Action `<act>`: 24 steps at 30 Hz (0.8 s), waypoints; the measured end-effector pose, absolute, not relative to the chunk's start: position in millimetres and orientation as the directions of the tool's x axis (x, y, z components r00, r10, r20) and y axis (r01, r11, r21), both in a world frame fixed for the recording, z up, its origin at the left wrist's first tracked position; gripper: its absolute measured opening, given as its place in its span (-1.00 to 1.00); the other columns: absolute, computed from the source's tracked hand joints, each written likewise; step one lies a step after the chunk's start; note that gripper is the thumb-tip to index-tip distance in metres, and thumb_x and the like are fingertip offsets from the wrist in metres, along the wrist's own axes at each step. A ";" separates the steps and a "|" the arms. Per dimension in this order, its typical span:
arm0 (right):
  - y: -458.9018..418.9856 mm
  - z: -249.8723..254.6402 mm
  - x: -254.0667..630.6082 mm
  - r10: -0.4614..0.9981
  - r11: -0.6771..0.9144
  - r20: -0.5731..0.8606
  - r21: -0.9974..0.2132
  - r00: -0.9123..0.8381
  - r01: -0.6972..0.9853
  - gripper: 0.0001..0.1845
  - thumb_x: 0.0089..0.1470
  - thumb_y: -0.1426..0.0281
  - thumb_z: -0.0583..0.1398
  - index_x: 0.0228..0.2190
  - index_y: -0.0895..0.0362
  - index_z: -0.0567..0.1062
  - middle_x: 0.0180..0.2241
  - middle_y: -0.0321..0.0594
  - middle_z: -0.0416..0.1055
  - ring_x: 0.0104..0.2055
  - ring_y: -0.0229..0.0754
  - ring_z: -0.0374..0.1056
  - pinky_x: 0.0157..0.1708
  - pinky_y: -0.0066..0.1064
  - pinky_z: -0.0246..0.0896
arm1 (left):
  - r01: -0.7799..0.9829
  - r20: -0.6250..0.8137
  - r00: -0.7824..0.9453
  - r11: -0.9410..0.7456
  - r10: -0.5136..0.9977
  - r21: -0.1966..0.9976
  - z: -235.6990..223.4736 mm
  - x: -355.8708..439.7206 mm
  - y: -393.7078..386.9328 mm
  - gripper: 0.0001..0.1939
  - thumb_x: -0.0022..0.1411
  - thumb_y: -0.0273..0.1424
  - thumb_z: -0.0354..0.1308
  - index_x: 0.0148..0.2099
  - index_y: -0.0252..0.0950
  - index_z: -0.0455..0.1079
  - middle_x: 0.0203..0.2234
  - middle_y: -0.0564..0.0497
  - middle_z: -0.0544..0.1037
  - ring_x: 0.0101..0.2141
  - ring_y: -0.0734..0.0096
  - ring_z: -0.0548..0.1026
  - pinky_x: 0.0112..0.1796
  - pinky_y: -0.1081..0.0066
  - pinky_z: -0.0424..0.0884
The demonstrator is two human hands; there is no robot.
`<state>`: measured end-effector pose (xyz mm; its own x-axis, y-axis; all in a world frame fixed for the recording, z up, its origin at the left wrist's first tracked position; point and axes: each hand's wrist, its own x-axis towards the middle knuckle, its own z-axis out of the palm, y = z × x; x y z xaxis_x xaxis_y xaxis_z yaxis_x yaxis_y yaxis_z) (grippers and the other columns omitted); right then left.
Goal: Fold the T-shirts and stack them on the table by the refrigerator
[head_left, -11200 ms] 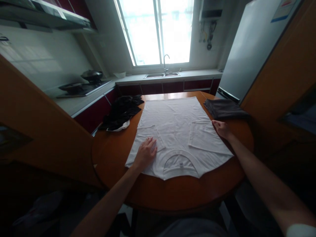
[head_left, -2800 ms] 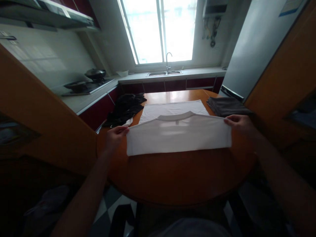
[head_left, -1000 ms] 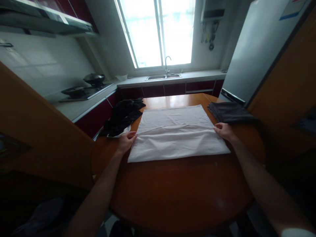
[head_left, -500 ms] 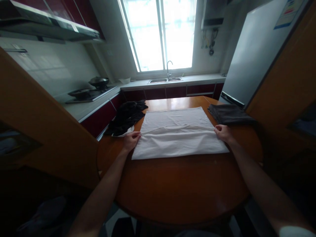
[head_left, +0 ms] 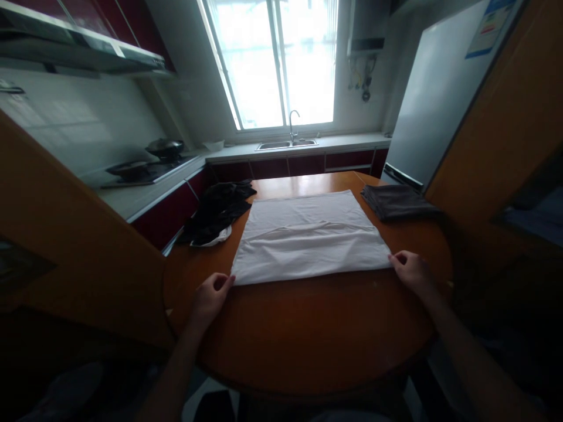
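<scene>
The overexposed window (head_left: pixel 275 64) at upper centre lights the room, glaring off the bench (head_left: pixel 294 185) below; lower corners are murky, side edges stretched.

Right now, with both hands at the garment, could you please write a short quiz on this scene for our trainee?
1. The left hand and right hand are at which corners of the folded white fabric garment: A) near, B) far?
2. True or false: the crumpled black cloth lies left of the garment in this view.
3. Fill in: the folded dark-grey cloth rests on the rounded brown wooden ____.

Key: 1. A; 2. True; 3. table.
</scene>
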<state>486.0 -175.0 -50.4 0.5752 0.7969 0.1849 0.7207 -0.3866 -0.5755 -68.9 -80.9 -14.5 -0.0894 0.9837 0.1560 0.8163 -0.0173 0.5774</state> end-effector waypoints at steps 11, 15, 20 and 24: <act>-182.3 -55.1 489.0 0.807 -0.264 0.271 -0.628 0.524 0.732 -0.72 0.18 0.25 0.03 -0.38 0.13 0.46 -0.35 -0.06 0.50 -0.31 -0.04 0.41 -0.28 -0.30 0.23 | 0.756 0.159 0.025 -0.123 0.987 0.643 -12.9 -81.1 -80.5 -0.59 0.13 -0.01 0.07 -0.28 -0.25 0.47 -0.35 -0.07 0.62 -0.26 0.10 0.57 -0.21 0.29 0.44; -186.7 -53.7 485.3 0.803 -0.355 0.292 -0.464 0.519 0.811 -0.72 0.21 0.29 0.04 -0.34 0.16 0.49 -0.27 0.02 0.47 -0.19 0.03 0.39 -0.15 -0.24 0.24 | 0.862 0.056 0.027 -0.052 0.998 0.504 -10.7 -86.1 -75.1 -0.73 0.17 -0.15 0.11 -0.28 -0.23 0.48 -0.27 -0.07 0.61 -0.18 0.10 0.56 -0.15 0.27 0.45; -153.7 -20.2 442.9 0.812 -0.241 0.442 -0.344 0.382 0.908 -0.60 0.29 0.30 0.00 -0.05 0.21 0.51 -0.03 0.09 0.44 0.00 0.08 0.31 0.06 -0.20 0.18 | 0.894 0.287 0.123 -0.231 0.950 0.383 13.5 -32.8 -46.2 -0.66 0.31 -0.29 0.03 0.02 -0.27 0.49 -0.02 -0.14 0.55 0.00 0.14 0.51 0.08 0.26 0.39; -94.9 6.1 378.6 0.928 -0.026 0.344 -0.330 0.146 0.944 -0.56 0.31 0.38 -0.06 0.03 0.20 0.51 0.09 0.04 0.42 0.12 0.02 0.28 0.15 -0.28 0.11 | 0.797 0.267 0.440 -0.510 0.857 0.323 24.9 58.1 -16.7 -0.65 0.38 -0.42 -0.04 0.05 -0.25 0.53 0.05 -0.10 0.56 0.07 0.23 0.49 0.15 0.34 0.32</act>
<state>378.6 -94.9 6.1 0.1461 0.9276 0.3439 0.9436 -0.0262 -0.3300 58.1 -16.7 24.9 0.4400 0.8574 0.2671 0.7972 -0.5098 0.3235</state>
